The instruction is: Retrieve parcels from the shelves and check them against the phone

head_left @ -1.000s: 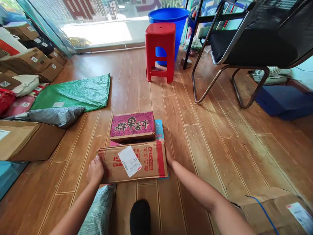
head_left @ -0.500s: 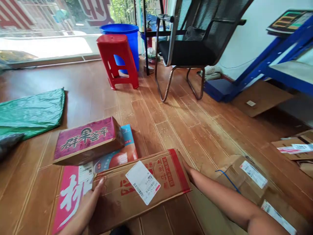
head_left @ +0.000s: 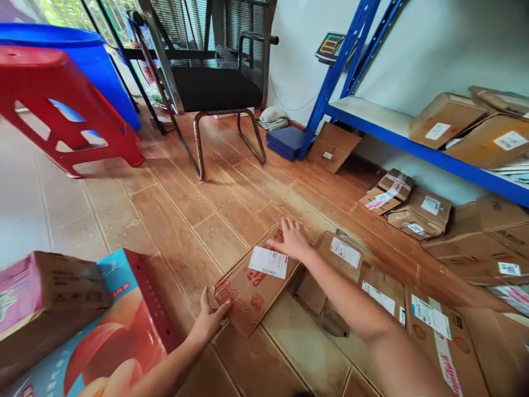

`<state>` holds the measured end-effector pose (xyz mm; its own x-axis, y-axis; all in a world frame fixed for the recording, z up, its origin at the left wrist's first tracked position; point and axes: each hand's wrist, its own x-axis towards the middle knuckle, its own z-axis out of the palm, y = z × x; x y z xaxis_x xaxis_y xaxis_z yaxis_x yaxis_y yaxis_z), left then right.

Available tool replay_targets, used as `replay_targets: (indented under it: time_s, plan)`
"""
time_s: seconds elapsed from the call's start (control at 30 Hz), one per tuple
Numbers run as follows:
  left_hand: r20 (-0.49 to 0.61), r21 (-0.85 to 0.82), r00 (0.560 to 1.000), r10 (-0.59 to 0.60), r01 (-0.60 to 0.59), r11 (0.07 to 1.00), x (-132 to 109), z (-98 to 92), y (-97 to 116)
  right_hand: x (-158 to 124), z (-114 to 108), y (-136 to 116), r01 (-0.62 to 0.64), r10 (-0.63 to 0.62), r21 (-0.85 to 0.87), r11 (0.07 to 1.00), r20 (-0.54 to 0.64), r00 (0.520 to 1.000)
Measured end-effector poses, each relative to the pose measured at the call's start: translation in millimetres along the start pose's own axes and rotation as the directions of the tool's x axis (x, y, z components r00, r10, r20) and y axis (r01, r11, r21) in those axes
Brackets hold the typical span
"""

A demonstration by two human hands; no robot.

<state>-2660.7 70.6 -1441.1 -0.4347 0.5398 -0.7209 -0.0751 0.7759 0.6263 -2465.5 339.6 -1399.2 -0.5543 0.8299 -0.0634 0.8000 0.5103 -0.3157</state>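
Note:
A flat brown cardboard box (head_left: 243, 303) with red print and a white shipping label (head_left: 268, 262) lies low at the floor. My left hand (head_left: 210, 314) grips its left end, thumb on top and fingers around the edge. On the far right end rests my right hand (head_left: 292, 238), fingers spread over the top face and not wrapped round it. Just right of this box sits another labelled carton (head_left: 341, 256), partly behind my right forearm. More labelled cartons (head_left: 438, 325) continue the row to the right.
At left, a pink-topped box (head_left: 70, 286) sits on a peach-printed box (head_left: 136, 309). Behind are a red stool (head_left: 53, 110), a blue bin (head_left: 91, 60) and a black chair (head_left: 215, 88). A blue-framed shelf (head_left: 397, 138) with cartons stands at right, more parcels (head_left: 425, 209) below it.
The view has swung right. The box has moved from in front of me to the floor beside the other cartons. My right hand has shifted from its end to its top.

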Motion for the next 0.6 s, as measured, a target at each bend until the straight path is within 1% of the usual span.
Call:
replay_targets:
  time_s: [0.07, 0.1, 0.17, 0.23, 0.33, 0.4, 0.43, 0.5, 0.57, 0.6]
  plan:
    - [0.062, 0.129, 0.989, 0.137, -0.144, 0.981, 6.3, 5.4, -0.8, -30.6, 27.5, -16.7, 0.095, -0.095, -0.012, 0.995, -0.027, 0.995]
    - [0.105, 0.185, 0.977, 0.186, -0.203, 0.962, 8.9, 10.4, -1.8, -46.4, 41.4, -23.3, 0.129, -0.128, 0.008, 0.992, -0.036, 0.991]
    - [0.178, 0.242, 0.955, 0.236, -0.275, 0.93, 12.3, 27.5, -4.1, -72.4, 64.0, -28.7, 0.174, -0.172, 0.063, 0.983, -0.042, 0.984]
    - [0.23, 0.237, 0.941, 0.247, -0.3, 0.924, 13.0, 53.3, -4.8, -85.8, 76.3, -23.0, 0.184, -0.18, 0.088, 0.979, -0.05, 0.982]
    - [0.274, 0.172, 0.926, 0.261, -0.314, 0.934, 14.7, 94.1, 5.2, -82.7, 80.2, -1.8, 0.151, -0.144, 0.061, 0.987, -0.101, 0.984]
    - [0.302, 0.138, 0.912, 0.279, -0.331, 0.933, 23.0, 111.0, 23.2, -71.0, 80.1, 11.7, 0.109, -0.101, 0.042, 0.993, -0.156, 0.983]
    - [0.325, 0.134, 0.906, 0.271, -0.328, 0.935, 30.1, 114.8, 35.2, -63.8, 80.2, 16.2, 0.075, -0.067, 0.036, 0.997, -0.186, 0.98]
    - [0.391, 0.148, 0.896, 0.211, -0.287, 0.946, 47.8, 114.3, 61.7, -48.9, 80.2, 19.2, -0.026, 0.031, 0.025, 0.999, -0.247, 0.969]
    - [0.454, 0.177, 0.882, 0.129, -0.231, 0.957, 64.5, 109.6, 86.4, -36.5, 77.6, 14.2, -0.132, 0.13, 0.012, 0.991, -0.281, 0.951]
    - [0.478, 0.195, 0.873, 0.101, -0.218, 0.956, 70.2, 107.9, 96.0, -32.3, 74.7, 9.3, -0.166, 0.16, 0.006, 0.986, -0.285, 0.945]
